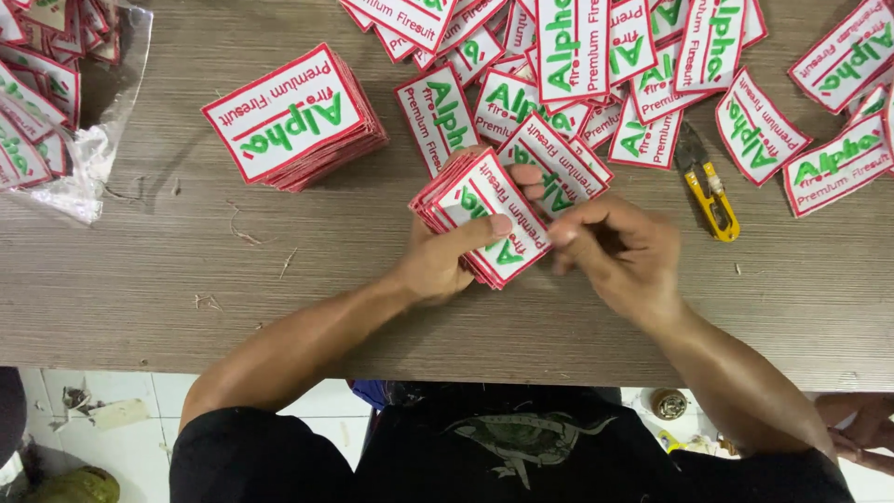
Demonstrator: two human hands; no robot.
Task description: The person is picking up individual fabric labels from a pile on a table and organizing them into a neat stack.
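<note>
Over the wooden table, the left hand holds a small pile of patches. Its thumb presses on the top patch and its fingers curl under the pile, so it is closed tight on it. The right hand is just beside the pile, with its fingertips pinched together at the pile's edge. The patches are white with red edges and green letters. A neat stack of patches sits on the table to the left. Many loose patches lie spread across the top. Yellow snips rest near the right hand. A clear bag with more patches lies at the far left.
</note>
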